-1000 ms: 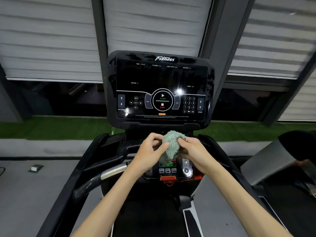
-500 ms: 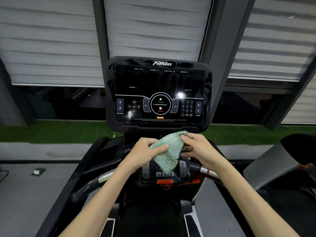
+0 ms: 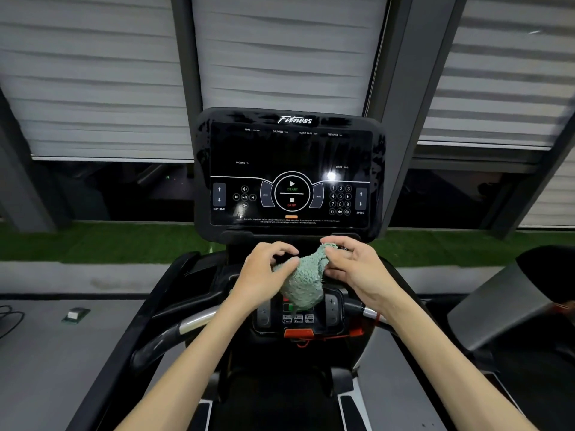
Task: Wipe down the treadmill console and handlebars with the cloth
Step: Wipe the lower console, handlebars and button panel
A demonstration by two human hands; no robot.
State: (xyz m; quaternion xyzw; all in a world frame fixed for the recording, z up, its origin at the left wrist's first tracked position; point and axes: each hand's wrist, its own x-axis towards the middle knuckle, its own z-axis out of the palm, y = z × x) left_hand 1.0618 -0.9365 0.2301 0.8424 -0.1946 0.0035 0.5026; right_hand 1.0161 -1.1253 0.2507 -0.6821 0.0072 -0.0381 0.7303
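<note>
The cloth (image 3: 306,281) hangs bunched over the lower button panel (image 3: 298,317), below the console (image 3: 292,169); the left hand (image 3: 264,276) pinches its left edge and the right hand (image 3: 357,269) grips its top corner; a loose hold could drop it onto the keys; a hard wipe might press START; one cloth, two hands, one console, two handlebars (image 3: 199,320).

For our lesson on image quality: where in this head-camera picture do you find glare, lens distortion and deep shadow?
Head view: a bright glare spot sits on the console, right of START; the blinds and window posts bow, a wide-angle distortion; bottom centre sinks into near-black shadow, while the cloth stays evenly lit.
</note>
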